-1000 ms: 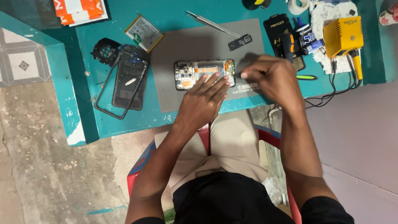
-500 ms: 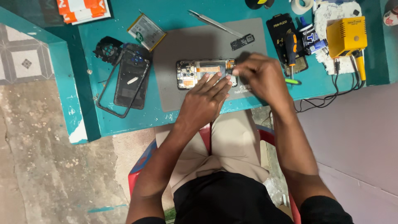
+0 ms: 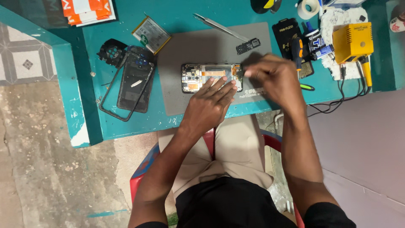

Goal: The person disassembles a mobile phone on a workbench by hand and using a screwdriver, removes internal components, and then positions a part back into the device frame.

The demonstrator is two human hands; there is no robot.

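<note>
An opened phone (image 3: 198, 77) with bare circuit boards lies on a grey work mat (image 3: 202, 46) on the teal table. My left hand (image 3: 211, 103) rests flat on the phone's near edge, fingers spread over it. My right hand (image 3: 270, 78) hovers at the phone's right end, fingertips pinched together on something small that I cannot make out.
Left of the mat lie a dark phone back cover (image 3: 135, 80), a thin frame and a flat battery (image 3: 152, 33). Tweezers (image 3: 219, 26) and a small circuit part (image 3: 248, 45) sit on the mat's far side. A screwdriver (image 3: 297, 52), a yellow box tool (image 3: 353, 41) with cables and tape (image 3: 309, 8) stand at the right.
My right hand has shifted slightly along the phone's right end. My left hand stays pressed on the phone.
</note>
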